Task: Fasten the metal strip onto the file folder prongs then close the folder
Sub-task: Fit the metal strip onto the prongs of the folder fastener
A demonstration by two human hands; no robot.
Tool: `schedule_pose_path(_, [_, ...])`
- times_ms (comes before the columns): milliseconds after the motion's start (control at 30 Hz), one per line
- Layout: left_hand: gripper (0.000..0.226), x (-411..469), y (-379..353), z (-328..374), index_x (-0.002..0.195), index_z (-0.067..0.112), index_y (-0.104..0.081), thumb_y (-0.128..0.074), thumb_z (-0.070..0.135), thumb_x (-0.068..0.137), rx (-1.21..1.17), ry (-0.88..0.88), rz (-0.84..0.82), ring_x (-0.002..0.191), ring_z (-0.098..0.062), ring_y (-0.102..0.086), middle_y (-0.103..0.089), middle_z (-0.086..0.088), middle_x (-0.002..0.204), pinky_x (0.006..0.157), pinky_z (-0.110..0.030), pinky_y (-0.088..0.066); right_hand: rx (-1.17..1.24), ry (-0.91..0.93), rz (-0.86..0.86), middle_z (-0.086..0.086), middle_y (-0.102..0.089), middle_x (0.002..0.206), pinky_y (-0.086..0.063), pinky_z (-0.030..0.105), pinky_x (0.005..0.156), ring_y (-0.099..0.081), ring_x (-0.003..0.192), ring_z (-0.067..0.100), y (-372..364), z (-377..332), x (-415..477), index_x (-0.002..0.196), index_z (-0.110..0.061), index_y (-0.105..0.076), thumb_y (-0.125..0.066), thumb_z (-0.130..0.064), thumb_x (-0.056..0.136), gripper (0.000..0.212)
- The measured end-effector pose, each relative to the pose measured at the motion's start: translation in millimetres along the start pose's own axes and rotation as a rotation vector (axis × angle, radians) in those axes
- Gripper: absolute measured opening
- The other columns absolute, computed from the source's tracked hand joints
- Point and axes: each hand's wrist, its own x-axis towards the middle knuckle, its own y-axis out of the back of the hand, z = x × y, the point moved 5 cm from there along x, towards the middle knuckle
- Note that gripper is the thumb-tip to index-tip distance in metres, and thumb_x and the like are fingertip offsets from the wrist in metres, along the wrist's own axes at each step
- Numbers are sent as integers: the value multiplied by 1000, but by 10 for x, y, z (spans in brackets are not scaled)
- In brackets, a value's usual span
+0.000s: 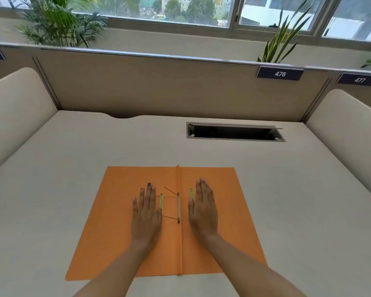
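Observation:
An orange file folder lies open and flat on the desk. At its centre fold sits a metal base strip with two thin prongs splayed toward the left. A yellow-green metal strip lies on the left leaf, touching the thumb side of my left hand. A second yellow-green piece lies on the right leaf beside my right hand. Both hands rest flat, palms down, fingers extended, holding nothing.
The beige desk has a rectangular cable opening at the back right. Padded dividers stand left and right. A back partition carries labels 476 and 477, with plants behind it.

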Motion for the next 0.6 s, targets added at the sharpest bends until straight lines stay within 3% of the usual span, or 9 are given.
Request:
schedule_pose_path(233, [69,26,-38,150,148,14,-27,-11,47,89,-140,45,-109,147,-20,-8,-13,-5,160,118,-35,13,-6,-87,-89,10,-34,153,-12,32,118,-27,144,20,-121,131,-167,146,-3,-32,-26,-33,99,56])
schedule_pose_path(400, [54,101,-82,255,146,20,-32,-44,39,97,-378,126,-185,148,-16,-11,-21,-2,158,119,-40,8,43,-69,-120,9,-40,150,-19,35,119,-30,142,20,-153,134,-195,145,-4,-35,-24,-33,99,56])
schedule_pose_path(600, [64,134,-90,322,146,21,-33,-52,47,90,-310,125,-186,148,-16,-11,-25,1,157,118,-45,9,155,183,-82,7,-55,138,-24,37,117,-42,136,21,-53,-13,-207,132,-6,-55,-42,-15,95,40])
